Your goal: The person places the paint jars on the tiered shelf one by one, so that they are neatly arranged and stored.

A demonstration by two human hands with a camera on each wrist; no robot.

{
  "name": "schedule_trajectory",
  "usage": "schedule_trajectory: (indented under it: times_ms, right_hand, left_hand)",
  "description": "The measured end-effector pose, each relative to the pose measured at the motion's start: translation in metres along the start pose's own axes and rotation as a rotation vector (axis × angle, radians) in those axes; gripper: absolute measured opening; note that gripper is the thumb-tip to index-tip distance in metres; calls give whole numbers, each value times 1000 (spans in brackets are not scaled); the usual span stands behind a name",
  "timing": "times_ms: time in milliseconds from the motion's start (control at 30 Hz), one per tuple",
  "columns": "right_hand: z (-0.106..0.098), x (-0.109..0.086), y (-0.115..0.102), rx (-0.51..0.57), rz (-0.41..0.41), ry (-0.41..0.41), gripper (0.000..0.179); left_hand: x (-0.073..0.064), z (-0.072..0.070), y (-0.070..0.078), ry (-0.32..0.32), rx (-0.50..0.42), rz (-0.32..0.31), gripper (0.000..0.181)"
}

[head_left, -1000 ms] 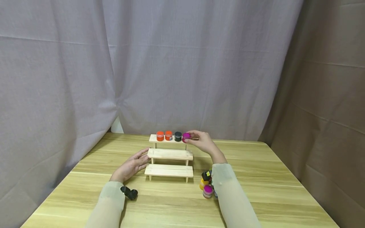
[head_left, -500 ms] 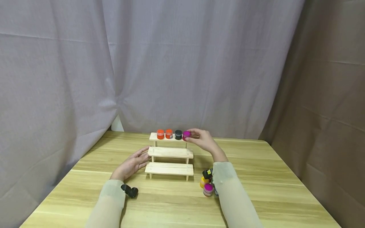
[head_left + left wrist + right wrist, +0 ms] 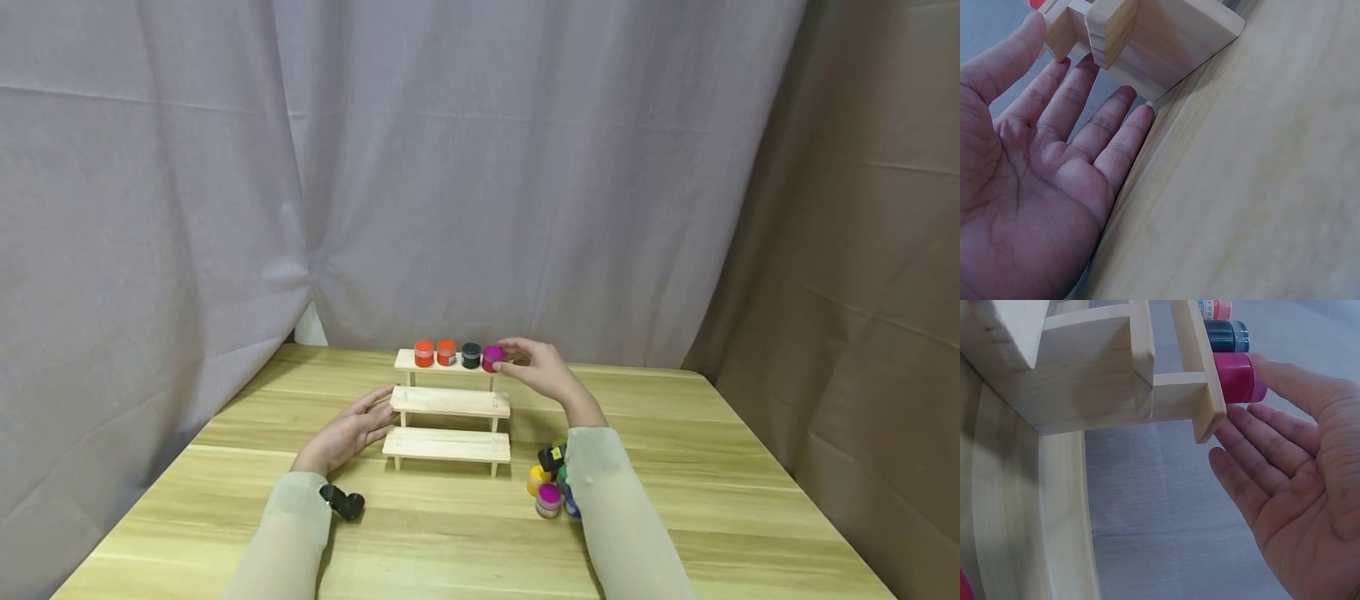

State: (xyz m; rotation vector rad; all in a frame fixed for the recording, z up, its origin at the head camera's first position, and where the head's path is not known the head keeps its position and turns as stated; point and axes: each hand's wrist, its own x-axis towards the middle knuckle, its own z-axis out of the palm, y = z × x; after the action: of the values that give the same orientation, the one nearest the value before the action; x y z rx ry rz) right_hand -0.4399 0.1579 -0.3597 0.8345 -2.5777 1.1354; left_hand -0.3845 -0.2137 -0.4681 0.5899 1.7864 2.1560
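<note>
A three-step wooden rack [image 3: 448, 402] stands on the table. Along its top step sit two orange paint jars [image 3: 424, 353], a black paint jar [image 3: 471, 356] and a magenta paint jar [image 3: 491, 359] at the right end. My right hand [image 3: 546, 371] pinches that magenta jar, thumb in front and fingers behind; in the right wrist view the jar [image 3: 1235, 378] lies on its step between thumb and fingertips. My left hand [image 3: 348, 432] is spread palm inward at the rack's left side, its fingertips right at the wooden end panel [image 3: 1166, 47].
By my right sleeve several more paint jars cluster on the table: a magenta-lidded jar [image 3: 548, 500], a yellow jar [image 3: 537, 480], a black jar [image 3: 552, 457], plus green and blue ones partly hidden. Grey curtains [image 3: 487, 183] hang behind and beside the table.
My right forearm has shifted slightly right, showing more of the green and blue jars. The magenta jar stays at the right end of the top step. My left hand keeps its place.
</note>
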Motion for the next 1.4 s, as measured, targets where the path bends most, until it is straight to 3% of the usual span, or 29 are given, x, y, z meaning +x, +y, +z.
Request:
schedule_trajectory:
  times_ms: [733, 1067, 1400]
  right_hand:
    - [-19, -12, -4, 28, -42, 1, 42]
    - [-23, -18, -4, 8, -65, -41, 49]
    - [-29, -31, 1, -35, -59, -97, 42]
  left_hand:
    - [-2, -2, 0, -5, -13, 9, 63]
    - [-3, -3, 1, -10, 1, 4, 64]
    - [-4, -3, 0, -6, 17, 16, 64]
